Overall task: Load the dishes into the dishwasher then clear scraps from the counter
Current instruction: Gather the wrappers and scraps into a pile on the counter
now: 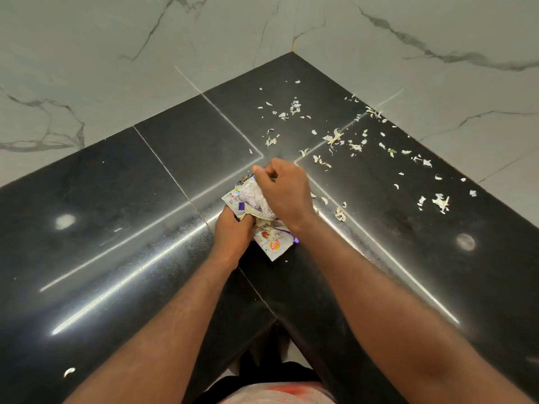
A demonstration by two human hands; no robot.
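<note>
A black polished corner counter (122, 199) carries many pale vegetable scraps (335, 137), spread over its far and right parts. My left hand (232, 230) grips a bunch of crumpled silver and purple snack wrappers (271, 242) at the counter's inner corner. Pale scraps lie piled on top of the wrappers (252, 196). My right hand (281, 188) hovers just above that pile, fingers pinched together, and whether it holds a scrap I cannot tell. No dishes or dishwasher are in view.
White marble-look wall tiles (116, 53) rise behind both counter runs and meet at the far corner. One stray scrap (69, 371) lies near the front left edge. More scraps (440, 201) sit far right. The counter's inner edge drops off below my forearms.
</note>
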